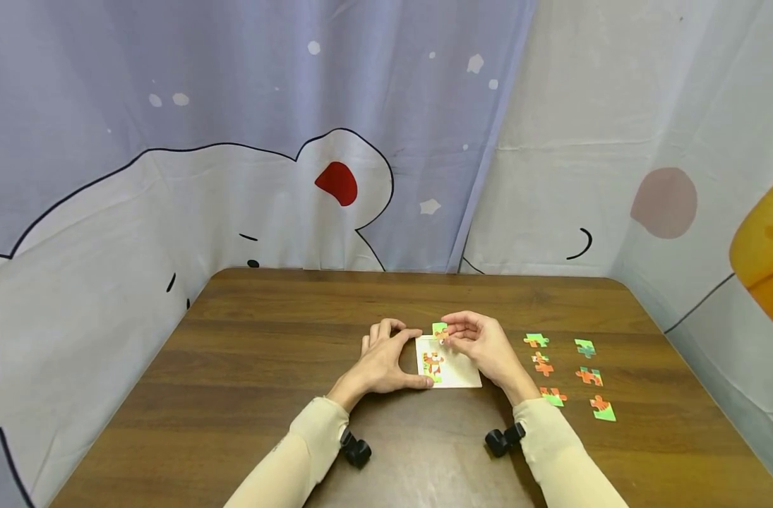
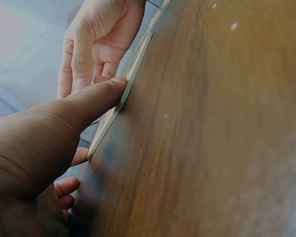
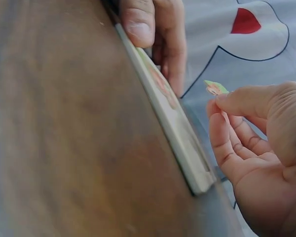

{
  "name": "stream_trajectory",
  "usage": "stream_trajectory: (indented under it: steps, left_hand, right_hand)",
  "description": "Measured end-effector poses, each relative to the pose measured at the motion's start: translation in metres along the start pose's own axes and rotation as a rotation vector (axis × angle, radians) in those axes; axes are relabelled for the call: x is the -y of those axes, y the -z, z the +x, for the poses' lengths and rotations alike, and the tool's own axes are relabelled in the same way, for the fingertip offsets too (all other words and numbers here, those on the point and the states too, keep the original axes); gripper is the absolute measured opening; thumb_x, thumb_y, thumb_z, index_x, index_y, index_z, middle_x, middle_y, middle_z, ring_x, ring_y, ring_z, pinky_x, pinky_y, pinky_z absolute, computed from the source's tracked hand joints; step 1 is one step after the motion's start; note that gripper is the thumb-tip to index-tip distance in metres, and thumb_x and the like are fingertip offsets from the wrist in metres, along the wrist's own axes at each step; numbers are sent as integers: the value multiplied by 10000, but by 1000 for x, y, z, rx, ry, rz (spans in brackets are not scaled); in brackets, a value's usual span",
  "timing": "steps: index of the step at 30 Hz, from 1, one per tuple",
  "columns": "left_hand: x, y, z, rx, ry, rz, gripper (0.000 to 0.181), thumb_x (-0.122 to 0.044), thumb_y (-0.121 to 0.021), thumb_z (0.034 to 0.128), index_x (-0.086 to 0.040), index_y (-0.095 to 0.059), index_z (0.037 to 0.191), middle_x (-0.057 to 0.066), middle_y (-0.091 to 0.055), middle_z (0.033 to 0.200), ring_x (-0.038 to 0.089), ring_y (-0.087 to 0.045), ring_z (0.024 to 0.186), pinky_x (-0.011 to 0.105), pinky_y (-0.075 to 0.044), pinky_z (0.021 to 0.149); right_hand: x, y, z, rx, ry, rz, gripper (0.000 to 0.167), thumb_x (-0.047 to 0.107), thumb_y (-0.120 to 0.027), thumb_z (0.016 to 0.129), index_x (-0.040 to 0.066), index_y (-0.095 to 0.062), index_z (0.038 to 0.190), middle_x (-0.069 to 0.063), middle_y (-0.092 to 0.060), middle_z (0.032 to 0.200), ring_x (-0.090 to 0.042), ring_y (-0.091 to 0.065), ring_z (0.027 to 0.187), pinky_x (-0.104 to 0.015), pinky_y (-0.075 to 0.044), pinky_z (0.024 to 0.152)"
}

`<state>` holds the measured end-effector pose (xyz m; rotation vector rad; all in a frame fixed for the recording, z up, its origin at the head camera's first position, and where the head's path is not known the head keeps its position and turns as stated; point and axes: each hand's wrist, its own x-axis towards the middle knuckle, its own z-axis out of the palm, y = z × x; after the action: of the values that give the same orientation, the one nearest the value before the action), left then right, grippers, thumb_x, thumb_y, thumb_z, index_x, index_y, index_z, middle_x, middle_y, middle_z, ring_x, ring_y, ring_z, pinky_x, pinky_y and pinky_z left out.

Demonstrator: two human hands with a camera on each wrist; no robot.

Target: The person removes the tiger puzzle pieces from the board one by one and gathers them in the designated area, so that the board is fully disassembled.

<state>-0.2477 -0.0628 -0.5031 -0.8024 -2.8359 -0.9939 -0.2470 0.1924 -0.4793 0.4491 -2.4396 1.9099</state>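
A white puzzle board [image 1: 459,374] lies on the table in front of me, with joined orange and green pieces [image 1: 433,364] along its left side. My left hand [image 1: 380,361] holds the board at its left side, thumb near the bottom corner and index finger at the top corner. Between thumb and fingertips, my right hand [image 1: 486,347] pinches a green and orange puzzle piece [image 1: 440,329] above the board's upper left part. In the right wrist view this piece [image 3: 216,87] is raised clear of the board [image 3: 175,131].
To the right of the board, several loose puzzle pieces lie in two columns, among them a green-cornered piece [image 1: 603,408] and an upper piece [image 1: 536,340]. The brown wooden table [image 1: 265,367] meets a printed curtain [image 1: 265,204] at its back edge.
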Motion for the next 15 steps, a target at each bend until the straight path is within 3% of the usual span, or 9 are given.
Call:
stream_trajectory:
  steps: [8, 15]
  left_hand:
    - [5, -6, 1, -14, -2, 0, 969, -666, -960, 754, -244, -634, 1563, 136, -457, 1535, 362, -389, 1380, 553, -333, 1049]
    - [3, -2, 0, -15, -7, -12, 977, -646, -971, 752, -230, -628, 1567, 131, -452, 1537, 356, -383, 1384, 570, -323, 1072]
  right_hand:
    - [5, 22, 0, -55, -1, -2, 361, -92, -782, 978, -74, -709, 1332, -269, -741, 1130, -149, -747, 918, -215, -603, 800]
    - [6, 50, -7, -73, 41, 5, 383, -93, -785, 976, -137, -671, 1339, -297, -747, 1139, -92, -759, 920, -202, -607, 823]
